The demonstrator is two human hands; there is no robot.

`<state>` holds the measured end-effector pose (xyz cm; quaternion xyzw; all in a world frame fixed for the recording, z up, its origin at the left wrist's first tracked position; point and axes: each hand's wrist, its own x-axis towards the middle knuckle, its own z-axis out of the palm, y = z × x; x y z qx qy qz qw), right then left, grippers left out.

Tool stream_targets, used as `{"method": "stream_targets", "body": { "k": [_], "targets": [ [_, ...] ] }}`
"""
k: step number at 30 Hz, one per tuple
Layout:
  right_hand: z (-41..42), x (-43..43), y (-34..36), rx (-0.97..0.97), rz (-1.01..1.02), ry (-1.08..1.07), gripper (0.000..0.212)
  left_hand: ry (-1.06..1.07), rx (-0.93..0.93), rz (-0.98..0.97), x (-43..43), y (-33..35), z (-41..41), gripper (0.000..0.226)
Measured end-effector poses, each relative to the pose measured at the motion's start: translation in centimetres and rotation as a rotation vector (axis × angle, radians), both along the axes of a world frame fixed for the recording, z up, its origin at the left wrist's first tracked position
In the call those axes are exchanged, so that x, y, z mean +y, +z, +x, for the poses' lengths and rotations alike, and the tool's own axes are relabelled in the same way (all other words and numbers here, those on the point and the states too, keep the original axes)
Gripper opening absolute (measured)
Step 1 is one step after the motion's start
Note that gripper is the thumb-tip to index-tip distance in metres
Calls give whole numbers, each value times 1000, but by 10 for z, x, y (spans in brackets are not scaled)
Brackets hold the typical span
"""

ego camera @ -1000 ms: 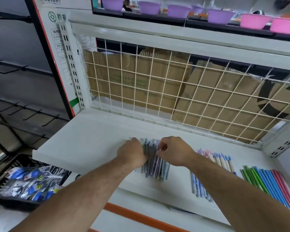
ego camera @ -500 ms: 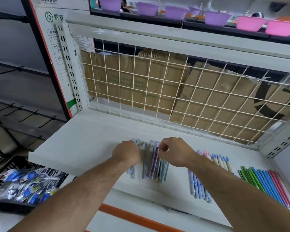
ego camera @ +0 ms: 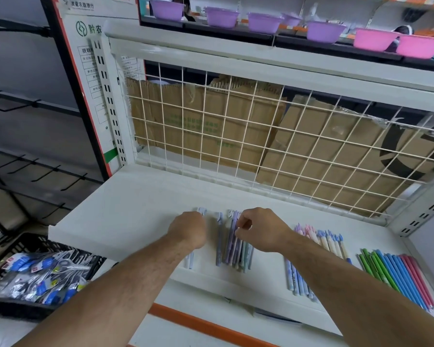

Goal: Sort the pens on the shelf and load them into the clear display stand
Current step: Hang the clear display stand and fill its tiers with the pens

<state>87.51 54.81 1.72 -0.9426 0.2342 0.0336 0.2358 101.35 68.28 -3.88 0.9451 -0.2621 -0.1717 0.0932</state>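
Observation:
Pens lie in groups on the white shelf (ego camera: 125, 211). My left hand (ego camera: 189, 229) is curled over a few pale blue pens (ego camera: 190, 262), whose ends stick out above and below it. A single blue pen (ego camera: 219, 242) lies alone just to its right. My right hand (ego camera: 259, 232) has its fingers curled on the top of a mixed bunch of purple and green pens (ego camera: 236, 251). Further right are pink and blue capped pens (ego camera: 322, 240), and a row of green, blue and pink pens (ego camera: 398, 275). No clear display stand is in view.
A white wire grid (ego camera: 261, 136) backs the shelf, with cardboard behind it. A black crate (ego camera: 0, 306) of packaged items sits low on the left. Purple and pink bowls (ego camera: 323, 31) stand on the shelf above. An orange strip (ego camera: 211, 326) edges the lower shelf.
My left hand has slid left with a few pale blue pens, splitting the pile. One blue pen now lies alone in the gap. My right hand stays on the bunch.

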Motion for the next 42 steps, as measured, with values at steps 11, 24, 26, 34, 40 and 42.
{"method": "stream_targets", "body": {
  "k": [11, 24, 26, 34, 40, 42],
  "targets": [
    [-5, 22, -2, -42, 103, -55, 12, 127, 522, -690, 0, 33, -9, 11],
    [-104, 5, 41, -223, 277, -398, 20, -143, 793, -936, -60, 74, -104, 4],
    [-129, -4, 46, -228, 285, -422, 20, -184, 805, -930, -72, 79, -125, 6],
    [-247, -39, 59, -259, 320, -469, 26, -265, 836, -931, -118, 96, -234, 4],
    [-354, -75, 69, -276, 299, -456, 25, -294, 816, -951, -156, 107, -342, 7],
    [-385, -87, 73, -298, 301, -451, 26, -304, 810, -957, -168, 112, -372, 4]
  ]
}}
